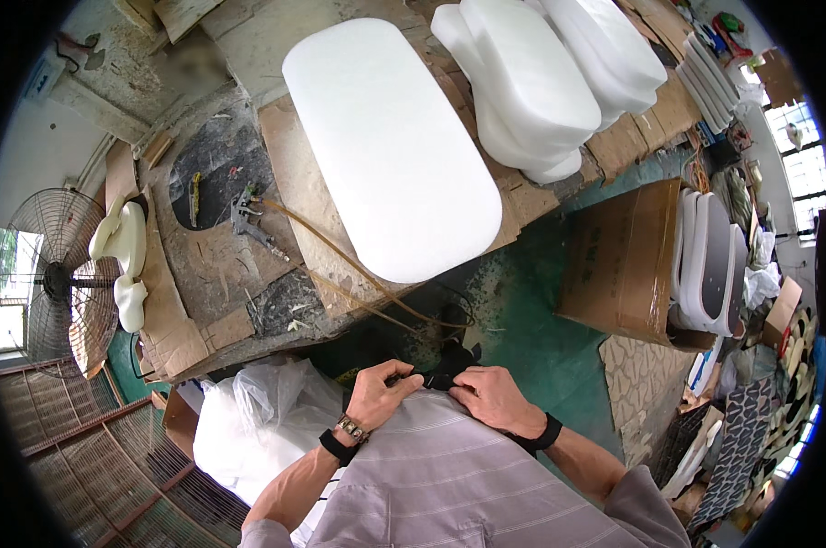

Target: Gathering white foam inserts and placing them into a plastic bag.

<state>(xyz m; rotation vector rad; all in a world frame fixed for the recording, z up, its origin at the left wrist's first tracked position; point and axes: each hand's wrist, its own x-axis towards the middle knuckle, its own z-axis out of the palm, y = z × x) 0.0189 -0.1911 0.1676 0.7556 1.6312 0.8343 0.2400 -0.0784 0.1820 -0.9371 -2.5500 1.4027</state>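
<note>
Both hands are close together at the front of my grey striped shirt (pixel 449 434), at waist height. My left hand (pixel 376 397), with a watch and a black band at the wrist, pinches one side of a small black strap-like piece (pixel 438 381). On its other side my right hand (pixel 495 399), with a black wristband, has its fingers closed on the same piece. Its exact kind is too small to make out. Beyond my hands a white foam pad (pixel 394 151) with rounded ends lies flat on a cardboard-covered workbench (pixel 317 215).
A spray gun (pixel 246 217) with an amber hose (pixel 340 251) and a yellow utility knife (pixel 194 199) lie on the bench. Foam stacks (pixel 531 78) stand far right. A cardboard box (pixel 621 260) holds pads at right. A fan (pixel 57 281) and white plastic bag (pixel 257 416) are left.
</note>
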